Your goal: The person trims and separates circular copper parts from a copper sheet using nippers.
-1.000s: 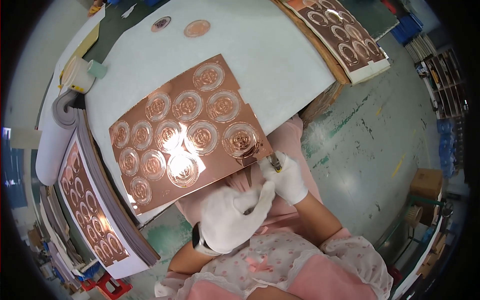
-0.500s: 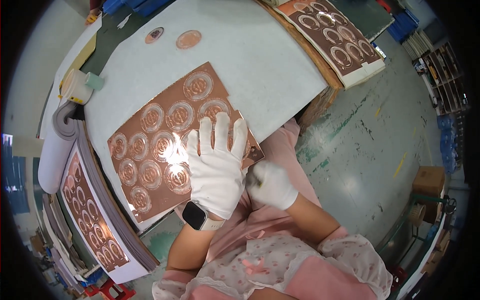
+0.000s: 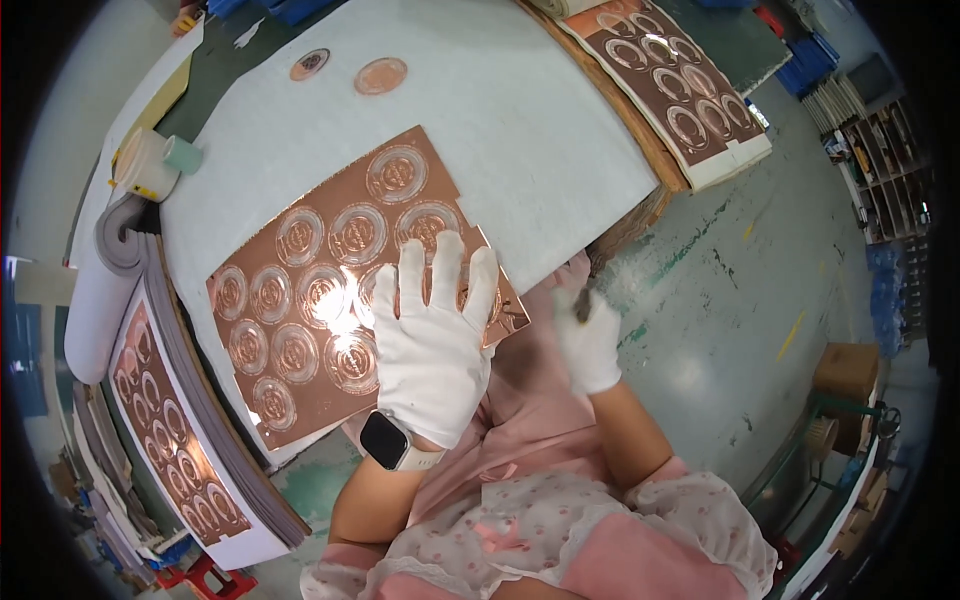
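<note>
Far to the left of the copper sheet (image 3: 330, 262), a thick white roll (image 3: 100, 310) lies beside a stack of grey layers, on whose outer side a narrower ringed panel (image 3: 165, 430) slopes down. Nearer the copper sheet, beyond its upper left edge, a white tub (image 3: 143, 170) stands with a pale green cylinder (image 3: 183, 155) touching it. Part of a red stool (image 3: 215, 578) shows below and to the left of the copper sheet.

The copper sheet itself lies flat and slanted on the near part of the white-covered desk (image 3: 530, 140), its raised rings set in rows and bright glare at its middle. Beyond its top edge rest a small dark-centred disc (image 3: 310, 65) and, just right of that, a larger pinkish disc (image 3: 382, 75).

The white-gloved left hand (image 3: 432, 340) lies palm down over the copper sheet's lower right part, fingers spread, a watch (image 3: 386, 440) at the wrist. Just off the sheet's right corner, the gloved right hand (image 3: 592, 345) is blurred, curled round a dark tool (image 3: 582, 304) whose exact kind I cannot tell. Well beyond, to the upper right of the copper sheet, lies another ringed sheet (image 3: 665, 100).
</note>
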`<move>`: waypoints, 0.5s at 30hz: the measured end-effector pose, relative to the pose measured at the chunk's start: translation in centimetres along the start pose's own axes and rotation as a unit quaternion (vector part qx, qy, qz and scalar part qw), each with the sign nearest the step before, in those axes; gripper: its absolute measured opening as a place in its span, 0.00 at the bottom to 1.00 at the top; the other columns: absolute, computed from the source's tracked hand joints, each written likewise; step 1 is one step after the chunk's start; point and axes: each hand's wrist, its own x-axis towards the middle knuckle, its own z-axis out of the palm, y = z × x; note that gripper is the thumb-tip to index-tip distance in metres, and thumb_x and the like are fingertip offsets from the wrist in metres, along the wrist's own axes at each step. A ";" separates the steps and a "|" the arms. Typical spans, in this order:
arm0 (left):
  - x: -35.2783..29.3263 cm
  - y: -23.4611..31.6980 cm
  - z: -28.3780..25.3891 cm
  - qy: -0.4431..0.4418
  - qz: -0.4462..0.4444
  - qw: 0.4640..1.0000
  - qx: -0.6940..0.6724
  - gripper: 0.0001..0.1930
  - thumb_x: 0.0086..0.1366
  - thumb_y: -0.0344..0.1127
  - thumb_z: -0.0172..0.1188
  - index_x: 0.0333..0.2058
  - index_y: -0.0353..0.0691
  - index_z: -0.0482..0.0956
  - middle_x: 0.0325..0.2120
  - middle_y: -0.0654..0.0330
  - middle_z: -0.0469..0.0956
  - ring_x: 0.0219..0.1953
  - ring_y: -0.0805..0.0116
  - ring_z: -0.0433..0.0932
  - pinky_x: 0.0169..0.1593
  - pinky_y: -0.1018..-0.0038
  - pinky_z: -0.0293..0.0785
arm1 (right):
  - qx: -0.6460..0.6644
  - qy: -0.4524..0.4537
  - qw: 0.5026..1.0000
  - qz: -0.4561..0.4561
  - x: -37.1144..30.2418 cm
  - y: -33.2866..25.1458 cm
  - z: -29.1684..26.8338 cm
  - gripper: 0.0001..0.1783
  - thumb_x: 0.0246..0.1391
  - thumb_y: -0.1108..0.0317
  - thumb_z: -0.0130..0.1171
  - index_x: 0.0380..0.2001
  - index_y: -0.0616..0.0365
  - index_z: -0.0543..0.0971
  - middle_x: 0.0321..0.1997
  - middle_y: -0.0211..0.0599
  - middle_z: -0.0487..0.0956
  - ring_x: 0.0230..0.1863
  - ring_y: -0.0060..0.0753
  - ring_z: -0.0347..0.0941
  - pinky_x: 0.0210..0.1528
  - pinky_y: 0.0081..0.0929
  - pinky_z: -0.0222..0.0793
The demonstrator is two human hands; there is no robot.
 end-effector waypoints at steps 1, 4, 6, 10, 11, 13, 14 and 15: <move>-0.2 0.0 0.0 -0.004 -0.005 1.000 -0.001 0.34 0.47 0.39 0.58 0.55 0.43 0.59 0.54 0.51 0.58 0.56 0.50 0.57 0.58 0.56 0.49 | 0.021 -0.032 0.990 -0.135 -1.4 -2.1 -0.5 0.03 0.37 0.70 0.55 0.18 0.55 0.73 0.18 0.41 0.71 0.19 0.42 0.70 0.24 0.37 0.68; 0.2 -0.1 -0.3 0.000 0.007 1.000 0.008 0.34 0.46 0.39 0.59 0.54 0.42 0.60 0.53 0.51 0.59 0.55 0.50 0.57 0.57 0.57 0.50 | 0.038 -0.116 0.928 -0.352 -2.6 -3.2 -0.1 0.05 0.39 0.68 0.55 0.18 0.58 0.73 0.18 0.42 0.71 0.17 0.41 0.69 0.22 0.35 0.67; 0.2 0.0 -0.6 0.016 0.002 0.999 -0.033 0.33 0.47 0.38 0.58 0.54 0.42 0.61 0.53 0.51 0.60 0.55 0.50 0.58 0.57 0.57 0.50 | -0.060 -0.011 0.993 -0.102 -0.8 -1.9 1.0 0.08 0.40 0.67 0.57 0.18 0.61 0.72 0.18 0.43 0.72 0.18 0.40 0.70 0.21 0.32 0.66; 0.1 -0.1 -0.1 0.015 -0.004 0.999 -0.031 0.33 0.46 0.37 0.59 0.53 0.42 0.61 0.52 0.52 0.60 0.54 0.51 0.58 0.56 0.57 0.51 | 0.025 -0.058 0.998 0.002 -1.4 -2.4 -0.8 0.08 0.44 0.68 0.56 0.19 0.60 0.72 0.18 0.43 0.73 0.19 0.40 0.70 0.21 0.30 0.65; -0.1 0.0 -0.2 0.012 -0.007 0.999 -0.031 0.33 0.46 0.37 0.59 0.53 0.42 0.61 0.52 0.52 0.60 0.54 0.51 0.58 0.56 0.57 0.51 | 0.064 -0.065 0.975 -0.200 -2.7 -3.6 -1.0 0.07 0.44 0.67 0.56 0.18 0.57 0.73 0.16 0.41 0.71 0.18 0.40 0.69 0.21 0.31 0.65; 0.1 0.0 -0.1 0.020 -0.005 0.999 -0.041 0.33 0.46 0.37 0.59 0.54 0.43 0.61 0.52 0.52 0.60 0.55 0.51 0.58 0.57 0.57 0.51 | 0.033 -0.104 0.947 -0.303 -3.3 -4.7 -0.6 0.05 0.42 0.68 0.57 0.18 0.54 0.74 0.16 0.40 0.70 0.18 0.42 0.69 0.21 0.32 0.65; 0.3 0.0 0.0 0.020 -0.001 0.999 -0.042 0.33 0.46 0.37 0.59 0.54 0.43 0.61 0.52 0.52 0.60 0.55 0.51 0.58 0.57 0.57 0.51 | 0.035 -0.108 0.944 -0.311 -3.0 -4.0 0.0 0.04 0.42 0.68 0.56 0.18 0.54 0.74 0.16 0.40 0.70 0.17 0.42 0.68 0.21 0.33 0.65; 0.2 0.0 -0.4 0.019 -0.002 0.999 -0.039 0.33 0.46 0.37 0.59 0.54 0.43 0.61 0.53 0.52 0.60 0.55 0.51 0.58 0.57 0.57 0.50 | 0.032 -0.069 0.982 -0.172 -2.1 -2.8 0.8 0.04 0.42 0.68 0.56 0.18 0.54 0.74 0.15 0.41 0.70 0.16 0.42 0.67 0.20 0.33 0.65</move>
